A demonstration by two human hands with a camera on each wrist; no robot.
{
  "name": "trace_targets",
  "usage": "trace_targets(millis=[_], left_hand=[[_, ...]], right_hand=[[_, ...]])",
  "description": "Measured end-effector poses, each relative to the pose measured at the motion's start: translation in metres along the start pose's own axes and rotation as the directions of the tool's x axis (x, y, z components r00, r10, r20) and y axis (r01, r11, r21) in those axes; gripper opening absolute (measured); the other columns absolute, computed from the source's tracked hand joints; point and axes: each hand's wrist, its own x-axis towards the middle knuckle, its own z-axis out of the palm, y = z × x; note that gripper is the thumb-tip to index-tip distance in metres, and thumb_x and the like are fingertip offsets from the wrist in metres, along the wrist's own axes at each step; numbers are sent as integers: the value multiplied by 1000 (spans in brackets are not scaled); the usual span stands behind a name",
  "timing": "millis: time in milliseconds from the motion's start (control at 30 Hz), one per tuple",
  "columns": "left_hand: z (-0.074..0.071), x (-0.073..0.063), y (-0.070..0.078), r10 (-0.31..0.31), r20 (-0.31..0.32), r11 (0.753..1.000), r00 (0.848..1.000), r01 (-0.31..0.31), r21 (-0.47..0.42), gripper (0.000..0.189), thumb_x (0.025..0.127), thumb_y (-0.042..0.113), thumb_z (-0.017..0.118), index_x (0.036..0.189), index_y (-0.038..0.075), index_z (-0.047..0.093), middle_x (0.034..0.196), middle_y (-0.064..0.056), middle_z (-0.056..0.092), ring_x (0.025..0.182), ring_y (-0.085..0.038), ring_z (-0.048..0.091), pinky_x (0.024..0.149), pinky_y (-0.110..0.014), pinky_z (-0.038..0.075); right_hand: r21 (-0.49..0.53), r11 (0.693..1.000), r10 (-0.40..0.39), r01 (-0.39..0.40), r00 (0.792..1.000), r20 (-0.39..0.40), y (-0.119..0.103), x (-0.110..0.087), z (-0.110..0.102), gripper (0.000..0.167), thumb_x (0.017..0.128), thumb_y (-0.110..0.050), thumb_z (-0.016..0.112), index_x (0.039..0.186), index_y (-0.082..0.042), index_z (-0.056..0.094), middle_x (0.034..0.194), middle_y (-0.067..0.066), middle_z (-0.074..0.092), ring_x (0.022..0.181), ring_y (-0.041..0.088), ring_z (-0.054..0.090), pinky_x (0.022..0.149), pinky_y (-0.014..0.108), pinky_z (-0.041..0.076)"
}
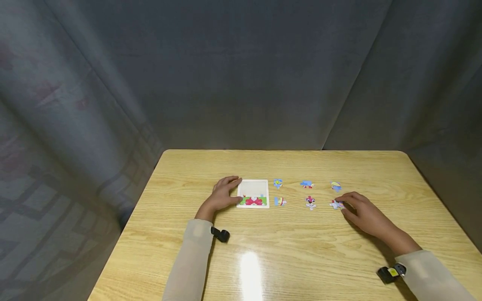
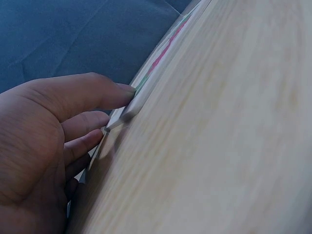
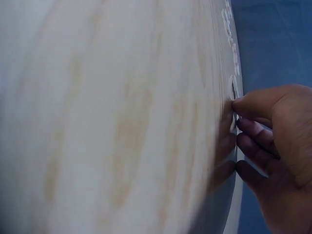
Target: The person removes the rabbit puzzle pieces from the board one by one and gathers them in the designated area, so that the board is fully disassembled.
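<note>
My left hand (image 1: 223, 195) rests at the left side of a square, white-rimmed puzzle tray (image 1: 268, 194), with extended fingers and thumb touching its rim. In the left wrist view the thumb (image 2: 105, 92) lies on the tray's edge. A strip of green and pink-red picture fills the tray's near part; the rest is pale bare board. Farther right, my right hand (image 1: 363, 214) pinches a white and multicoloured puzzle piece (image 1: 335, 205) between thumb and fingers, low at the tabletop. The right wrist view shows these fingertips at the piece (image 3: 233, 87), seen nearly edge-on.
Between the hands lie a yellow-and-blue piece (image 1: 278, 183), a blue-and-red piece (image 1: 306, 184), a blue-and-yellow piece (image 1: 280, 201) and an animal-face piece (image 1: 310, 202). Another piece (image 1: 336, 186) lies just beyond the right hand. A grey curtain (image 1: 241, 83) hangs behind the wooden table (image 1: 301, 251).
</note>
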Motion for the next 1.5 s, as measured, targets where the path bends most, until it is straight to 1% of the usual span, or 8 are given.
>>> trace_targets(millis=[367, 567, 733, 933, 1200, 1300, 1433, 1500], left_hand=[[1, 1, 0, -9, 8, 1000, 1000, 9, -17, 73, 89, 36, 70, 152, 20, 36, 157, 0, 26, 146, -26, 13, 114, -56, 9], [1, 1, -1, -2, -1, 1000, 1000, 2, -5, 66, 92, 26, 61, 152, 21, 36, 157, -1, 27, 146, -27, 14, 114, -54, 10], [1, 2, 0, -6, -3, 1000, 1000, 6, 0, 66, 91, 19, 56, 153, 21, 35, 157, -1, 27, 146, -27, 14, 114, -54, 9], [2, 2, 0, -7, 5, 1000, 1000, 7, -11, 67, 90, 19, 59, 153, 21, 35, 157, 0, 27, 146, -26, 13, 114, -54, 9], [4, 4, 2, -10, -4, 1000, 1000, 10, -13, 67, 90, 20, 60, 152, 21, 36, 157, 1, 27, 146, -25, 13, 114, -54, 9], [4, 6, 3, -9, -10, 1000, 1000, 9, -11, 67, 90, 21, 61, 152, 21, 37, 156, 0, 28, 146, -26, 14, 114, -53, 9], [4, 7, 3, -6, -16, 1000, 1000, 6, -8, 66, 90, 21, 61, 152, 21, 38, 156, -1, 29, 146, -26, 15, 114, -53, 9], [4, 6, 3, -5, -20, 1000, 1000, 5, -11, 66, 89, 21, 61, 151, 21, 39, 156, -1, 30, 145, -27, 15, 114, -53, 9]], right_hand=[[-6, 1000, -16, 16, 1000, -6, 3, 0, 0, 37, 87, 2, 69, 123, -2, 63, 117, 15, 56, 109, 40, 54, 84, 59, 46], [-2, 1000, -24, 24, 1000, -6, 4, 0, 1, 37, 87, 2, 69, 123, -3, 63, 117, 14, 57, 109, 39, 55, 84, 58, 46], [26, 1000, -7, 7, 1000, 4, 4, -1, -2, 34, 92, -6, 67, 125, -4, 62, 120, 14, 57, 112, 40, 54, 86, 59, 45], [29, 1000, 4, -3, 999, -33, 2, 1, -5, 33, 94, -13, 65, 126, -6, 62, 121, 10, 60, 111, 35, 57, 86, 50, 45], [98, 995, 2, 6, 997, -73, -13, 19, -1, 36, 96, -12, 63, 131, -7, 58, 125, 12, 56, 113, 39, 54, 86, 60, 43], [111, 994, -10, 19, 997, -76, -22, 29, 8, 36, 96, -12, 62, 131, -7, 58, 126, 11, 55, 111, 36, 55, 85, 58, 45], [157, 987, -30, 41, 997, -75, -39, 44, 23, 37, 96, -13, 63, 133, -10, 58, 129, 9, 53, 115, 34, 53, 89, 56, 45], [189, 981, -41, 52, 997, -62, -50, 53, 32, 38, 97, -14, 62, 134, -11, 56, 132, 8, 51, 111, 31, 55, 87, 53, 47]])
